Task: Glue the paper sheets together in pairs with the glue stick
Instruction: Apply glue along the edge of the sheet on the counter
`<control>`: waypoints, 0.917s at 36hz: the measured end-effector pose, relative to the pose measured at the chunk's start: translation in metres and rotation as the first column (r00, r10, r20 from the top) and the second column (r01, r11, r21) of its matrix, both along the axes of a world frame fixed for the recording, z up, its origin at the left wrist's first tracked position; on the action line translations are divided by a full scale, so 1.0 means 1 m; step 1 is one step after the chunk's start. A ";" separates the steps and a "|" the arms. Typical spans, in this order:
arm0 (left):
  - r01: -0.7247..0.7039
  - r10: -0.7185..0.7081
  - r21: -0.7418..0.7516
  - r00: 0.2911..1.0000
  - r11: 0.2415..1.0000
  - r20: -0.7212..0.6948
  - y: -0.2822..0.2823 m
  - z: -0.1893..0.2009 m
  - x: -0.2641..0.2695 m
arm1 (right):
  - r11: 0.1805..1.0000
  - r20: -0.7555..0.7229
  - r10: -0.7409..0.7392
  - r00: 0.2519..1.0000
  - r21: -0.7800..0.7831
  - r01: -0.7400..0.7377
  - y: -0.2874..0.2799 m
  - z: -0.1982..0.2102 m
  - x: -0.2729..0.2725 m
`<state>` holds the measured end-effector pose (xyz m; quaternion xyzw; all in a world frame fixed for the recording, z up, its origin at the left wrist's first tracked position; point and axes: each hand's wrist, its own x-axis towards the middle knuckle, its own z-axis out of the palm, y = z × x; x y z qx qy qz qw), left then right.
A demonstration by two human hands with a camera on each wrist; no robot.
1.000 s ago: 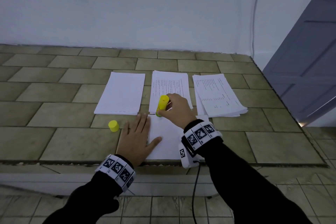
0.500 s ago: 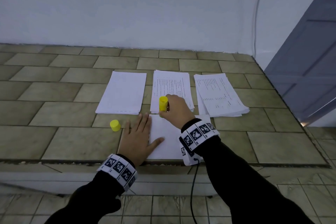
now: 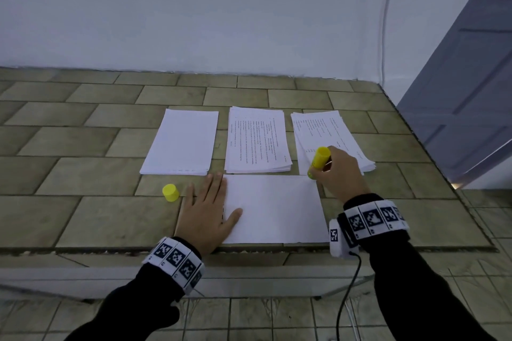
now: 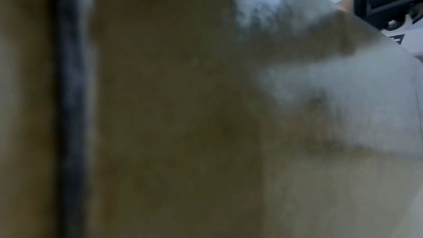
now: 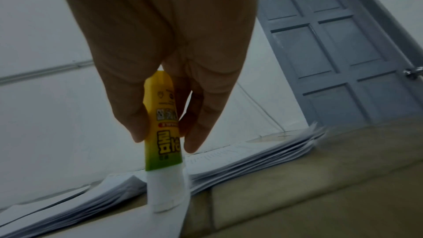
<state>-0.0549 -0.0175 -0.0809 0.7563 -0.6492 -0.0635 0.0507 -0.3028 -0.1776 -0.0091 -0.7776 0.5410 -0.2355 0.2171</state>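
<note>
Head view: the left hand [image 3: 206, 216] lies flat, pinning the blank sheet [image 3: 274, 210] on the bench [image 3: 83, 219]; the right hand [image 3: 342, 174] grips the glue stick [image 3: 320, 161] at the sheet's far right corner.

Left wrist view: blurred, nothing usable.

Right wrist view: fingers [image 5: 196, 133] clamp the stick, its tip at the corner; running off the edge would likely smear the bench.

Left wrist view: blurred almost throughout; only a brown surface [image 4: 160, 115] and a pale patch at 2 o'clock can be made out. Left hand [image 3: 206, 212]: hides the blank sheet's [image 3: 274, 210] 9 o'clock edge. Printed stacks [image 3: 257, 141]: text too small to read. Door [image 3: 471, 91]: cut off at 3 o'clock.
</note>
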 end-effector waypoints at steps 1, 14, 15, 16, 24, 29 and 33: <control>0.002 -0.002 0.006 1.000 1.000 0.003 0.000 0.000 0.000 | 1.000 0.009 -0.003 1.000 -0.011 0.003 0.001 0.000 0.001; 0.004 -0.005 0.010 1.000 1.000 0.025 0.000 -0.001 0.002 | 0.906 0.179 0.390 0.903 0.103 -0.412 0.056 0.007 0.084; 0.004 -0.004 0.010 1.000 1.000 0.022 -0.001 -0.001 0.002 | 0.891 0.162 0.425 0.891 0.100 -0.443 0.060 0.007 0.091; 0.005 -0.005 0.016 1.000 1.000 0.022 -0.001 -0.001 0.002 | 0.878 0.148 0.453 0.879 0.098 -0.469 0.064 0.006 0.097; 0.036 -0.036 -0.016 0.999 0.999 -0.001 0.000 -0.002 0.002 | 0.844 0.035 0.527 0.849 0.093 -0.528 0.076 0.008 0.118; 0.014 -0.014 0.014 1.000 1.000 0.002 0.000 0.001 0.001 | 0.874 0.037 0.476 0.879 0.092 -0.477 0.068 0.009 0.099; 0.009 -0.010 0.024 1.000 1.000 0.027 0.000 0.002 0.000 | 0.901 0.074 0.419 0.905 0.086 -0.424 0.055 0.005 0.066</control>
